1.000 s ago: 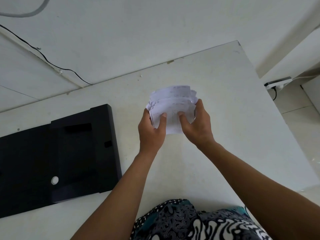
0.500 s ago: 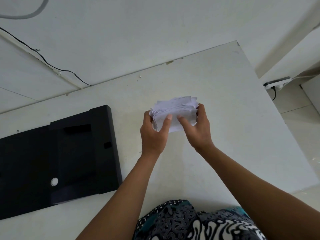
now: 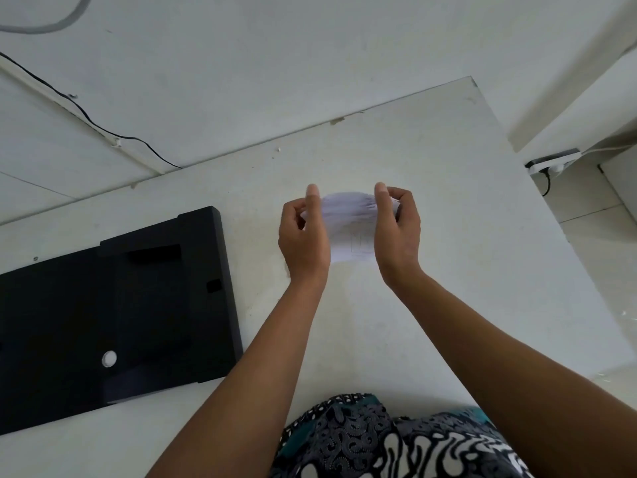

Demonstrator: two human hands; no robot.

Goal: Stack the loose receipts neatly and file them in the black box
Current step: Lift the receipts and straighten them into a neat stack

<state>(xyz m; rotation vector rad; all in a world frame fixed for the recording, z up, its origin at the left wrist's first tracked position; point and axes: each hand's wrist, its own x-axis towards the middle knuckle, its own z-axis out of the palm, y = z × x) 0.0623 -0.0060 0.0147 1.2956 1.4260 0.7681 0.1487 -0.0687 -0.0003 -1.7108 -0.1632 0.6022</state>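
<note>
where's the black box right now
In the head view the black box lies flat on the white table at the person's left, beside the left hand, apart from the receipts.

Plain domestic or small-office room: white table [image 3: 431, 174] against white wall [image 3: 275, 63], black cable [image 3: 86, 113] upper left, power strip [image 3: 551, 161] on tiled floor [image 3: 599, 243] at right.

The receipts [image 3: 348, 225] are motion-blurred, and the black box [image 3: 113, 315] runs off the left edge.
</note>
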